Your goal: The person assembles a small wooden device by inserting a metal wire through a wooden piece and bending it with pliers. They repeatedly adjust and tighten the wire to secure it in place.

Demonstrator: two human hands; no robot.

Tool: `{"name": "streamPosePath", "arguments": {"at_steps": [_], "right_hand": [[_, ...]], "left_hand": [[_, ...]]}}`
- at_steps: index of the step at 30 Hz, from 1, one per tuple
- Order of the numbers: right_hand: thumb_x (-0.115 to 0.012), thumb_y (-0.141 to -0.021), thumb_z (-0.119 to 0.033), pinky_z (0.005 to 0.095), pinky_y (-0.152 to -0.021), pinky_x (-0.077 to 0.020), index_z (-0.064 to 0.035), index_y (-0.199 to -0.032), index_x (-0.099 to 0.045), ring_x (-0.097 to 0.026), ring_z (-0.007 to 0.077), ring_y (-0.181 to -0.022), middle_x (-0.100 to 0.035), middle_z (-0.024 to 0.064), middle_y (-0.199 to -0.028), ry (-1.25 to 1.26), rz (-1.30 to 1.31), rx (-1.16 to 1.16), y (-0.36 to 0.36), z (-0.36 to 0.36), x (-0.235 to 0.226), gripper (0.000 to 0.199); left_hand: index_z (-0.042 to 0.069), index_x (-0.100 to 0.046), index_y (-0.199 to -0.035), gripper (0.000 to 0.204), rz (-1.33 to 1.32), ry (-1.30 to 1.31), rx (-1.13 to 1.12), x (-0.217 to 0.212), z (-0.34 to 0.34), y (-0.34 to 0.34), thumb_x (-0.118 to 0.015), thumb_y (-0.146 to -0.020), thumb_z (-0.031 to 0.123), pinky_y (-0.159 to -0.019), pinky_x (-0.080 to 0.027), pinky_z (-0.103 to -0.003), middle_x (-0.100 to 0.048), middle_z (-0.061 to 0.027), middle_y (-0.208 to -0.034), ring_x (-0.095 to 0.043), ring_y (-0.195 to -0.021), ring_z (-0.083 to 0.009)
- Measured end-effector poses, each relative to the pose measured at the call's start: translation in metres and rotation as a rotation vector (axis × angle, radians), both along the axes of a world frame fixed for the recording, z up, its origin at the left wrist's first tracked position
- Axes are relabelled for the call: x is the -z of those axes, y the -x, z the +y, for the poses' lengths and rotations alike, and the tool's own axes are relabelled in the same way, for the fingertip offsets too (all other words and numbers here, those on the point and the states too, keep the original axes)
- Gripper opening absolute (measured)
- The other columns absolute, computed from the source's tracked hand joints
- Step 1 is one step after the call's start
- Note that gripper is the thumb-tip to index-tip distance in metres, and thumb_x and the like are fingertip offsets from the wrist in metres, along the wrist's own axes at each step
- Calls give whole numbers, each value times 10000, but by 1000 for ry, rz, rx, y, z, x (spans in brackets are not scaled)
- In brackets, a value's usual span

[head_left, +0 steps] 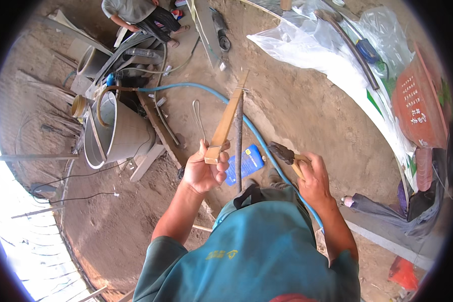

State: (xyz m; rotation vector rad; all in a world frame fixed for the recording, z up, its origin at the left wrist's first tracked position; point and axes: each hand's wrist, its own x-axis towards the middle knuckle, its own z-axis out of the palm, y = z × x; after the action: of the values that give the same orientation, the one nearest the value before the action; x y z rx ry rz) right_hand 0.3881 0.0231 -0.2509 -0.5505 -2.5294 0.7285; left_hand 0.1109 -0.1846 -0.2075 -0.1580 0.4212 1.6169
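Observation:
My left hand (200, 170) is closed around the near end of a long, flat wooden strip (227, 123), which points away from me. A thin wire (241, 89) wraps around the strip near its far end. Another bent piece of wire (198, 115) forms a loop and runs down to my left fingers. A grey rod (239, 138) stands beside the strip, its upper end close to the wire; whether it is tied there I cannot tell. In my right hand (314, 177) are pliers (287, 154) with yellow handles and a dark head, held apart from the wood.
A blue hose (260, 136) curves across the ground past my right hand. Below the strip lies a blue packet (246, 165). A large grey tub (117, 132) stands left, a person (136, 15) far left. Plastic sheeting (307, 45) and a reddish pot-like object (419, 100) are right.

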Motion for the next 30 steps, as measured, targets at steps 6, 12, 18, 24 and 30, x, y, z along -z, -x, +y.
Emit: {"name": "streamPosePath", "arguments": {"at_steps": [6, 12, 18, 24, 30], "right_hand": [[-756, -873, -118, 569, -1058, -455, -92, -1084, -737, -585, 346, -1171, -588, 147, -1297, -470, 143, -182, 49, 11, -81, 214], [-783, -842, -207, 601, -1137, -411, -171, -1042, -757, -585, 300, -1187, -598, 85, -1304, -629, 75, -266, 55, 14, -127, 205], [-760, -832, -201, 605, -1169, -389, -172, -1015, -756, -584, 302, -1191, -595, 74, -1314, -737, 62, -296, 61, 17, -151, 186], [-740, -836, -203, 607, -1187, -370, -170, -986, -754, -583, 302, -1208, -592, 75, -1339, -765, 46, -342, 71, 16, -165, 155], [-745, -830, -223, 607, -1177, -381, -172, -970, -754, -583, 296, -1194, -604, 61, -1328, -810, 37, -401, 74, 21, -172, 150]], "left_hand": [[1, -570, -1309, 674, -39, -51, 39, -8, -17, -16, -571, -1016, 608, -624, -569, -389, -702, -157, -994, -683, -806, -246], [30, -615, -1315, 668, -16, -5, 29, -14, -29, -20, -553, -1013, 623, -596, -571, -395, -702, -170, -1007, -698, -803, -272], [49, -624, -1313, 640, 53, -39, 26, -10, -37, -20, -563, -1013, 611, -596, -574, -401, -712, -177, -1030, -726, -811, -295], [57, -687, -1203, 602, 6, -24, 18, -18, -39, -25, -579, -1005, 615, -641, -582, -411, -705, -190, -1053, -724, -819, -301], [60, -614, -1307, 651, -30, -32, 25, -14, -40, -29, -613, -982, 625, -641, -584, -402, -695, -205, -1058, -714, -812, -311]]}}
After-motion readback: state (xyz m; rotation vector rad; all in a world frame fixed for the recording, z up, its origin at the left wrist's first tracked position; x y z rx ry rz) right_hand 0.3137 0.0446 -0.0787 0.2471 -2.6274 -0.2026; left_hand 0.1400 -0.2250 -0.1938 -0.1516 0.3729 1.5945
